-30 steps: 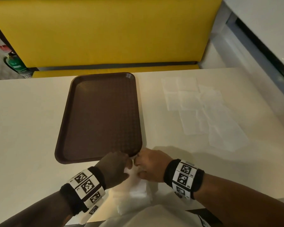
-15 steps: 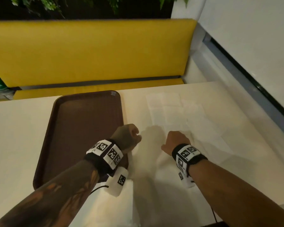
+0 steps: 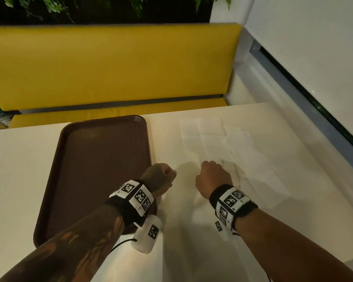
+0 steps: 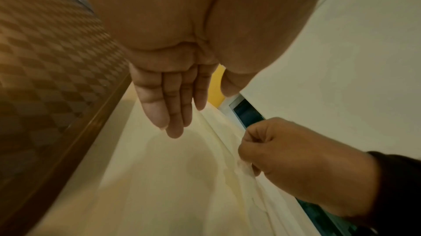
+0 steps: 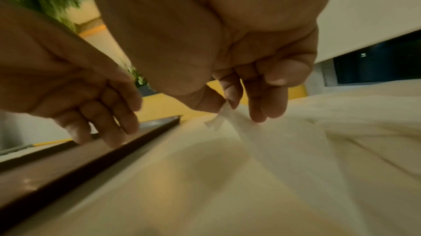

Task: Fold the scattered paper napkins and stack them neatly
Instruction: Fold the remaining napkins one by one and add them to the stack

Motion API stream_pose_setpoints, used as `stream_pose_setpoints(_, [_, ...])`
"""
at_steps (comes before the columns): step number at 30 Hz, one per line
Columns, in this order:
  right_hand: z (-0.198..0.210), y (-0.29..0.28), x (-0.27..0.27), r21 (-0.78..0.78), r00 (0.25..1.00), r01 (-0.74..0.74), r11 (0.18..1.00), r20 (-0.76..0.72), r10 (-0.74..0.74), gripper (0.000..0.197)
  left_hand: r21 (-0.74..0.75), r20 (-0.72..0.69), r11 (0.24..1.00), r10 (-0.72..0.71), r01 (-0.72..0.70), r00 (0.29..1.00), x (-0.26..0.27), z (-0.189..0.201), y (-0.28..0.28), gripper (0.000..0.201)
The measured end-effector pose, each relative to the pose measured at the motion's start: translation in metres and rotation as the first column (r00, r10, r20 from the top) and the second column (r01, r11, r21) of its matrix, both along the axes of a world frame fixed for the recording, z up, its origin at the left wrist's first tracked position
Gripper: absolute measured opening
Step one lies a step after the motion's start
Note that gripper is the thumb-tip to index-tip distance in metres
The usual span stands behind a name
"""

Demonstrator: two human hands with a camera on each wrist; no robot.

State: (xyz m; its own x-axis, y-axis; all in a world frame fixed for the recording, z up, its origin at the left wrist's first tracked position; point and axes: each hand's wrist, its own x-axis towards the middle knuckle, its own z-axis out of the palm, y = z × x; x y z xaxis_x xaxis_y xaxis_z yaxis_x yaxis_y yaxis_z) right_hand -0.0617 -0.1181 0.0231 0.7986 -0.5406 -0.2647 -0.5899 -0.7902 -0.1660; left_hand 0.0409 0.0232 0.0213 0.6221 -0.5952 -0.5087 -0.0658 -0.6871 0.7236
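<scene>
At the centre of the head view we see both hands raised above the cream-coloured bench (image 3: 18, 180). The right hand (image 3: 212, 178) pinches a corner of a thin white paper napkin (image 5: 284, 149) between thumb and index finger; the other fingers curl loosely downward. The napkin hangs from this pinch and spreads across the lower half of the right wrist view. The left hand (image 3: 159, 178) appears as a loose fist in the head view; in the left wrist view its fingers (image 4: 173, 106) point downward, only slightly bent, with the thumb apart. We cannot tell whether it holds the napkin's edge.

The scattered white paper napkins (image 3: 228, 143) lie flat and overlapping on the bench at right of centre in the head view, beyond the right hand. The brown rectangular plastic tray (image 3: 98, 163) sits at left of centre, just beside the left hand. A yellow upholstered seat (image 3: 110, 66) fills the upper part of the frame.
</scene>
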Motion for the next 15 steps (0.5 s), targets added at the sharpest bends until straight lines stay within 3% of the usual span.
stream_pose_setpoints(3, [0.018, 0.017, -0.003, 0.014, 0.996, -0.069, 0.998, 0.065, 0.068, 0.023, -0.111, -0.307, 0.972, 0.166, -0.208, 0.937, -0.003, 0.006, -0.004, 0.026])
stream_pose_setpoints(5, [0.03, 0.031, -0.007, 0.034, 0.988, -0.118, 0.992, 0.105, 0.114, 0.021, -0.129, -0.408, 0.95, 0.211, -0.285, 0.888, -0.003, 0.009, -0.006, 0.033])
stream_pose_setpoints(8, [0.043, 0.051, -0.015, 0.057, 0.959, -0.216, 0.975, 0.199, 0.201, 0.023, -0.16, -0.428, 0.942, 0.204, -0.296, 0.881, -0.002, 0.01, -0.007, 0.044])
stream_pose_setpoints(11, [0.045, 0.064, -0.02, 0.082, 0.914, -0.324, 0.943, 0.285, 0.289, 0.025, -0.242, -0.464, 0.901, 0.218, -0.359, 0.859, -0.003, 0.012, -0.003, 0.034])
stream_pose_setpoints(15, [0.048, 0.059, -0.023, 0.099, 0.868, -0.369, 0.924, 0.391, 0.305, 0.023, -0.354, -0.33, 0.889, 0.17, -0.289, 0.928, 0.0, 0.018, 0.006, 0.026])
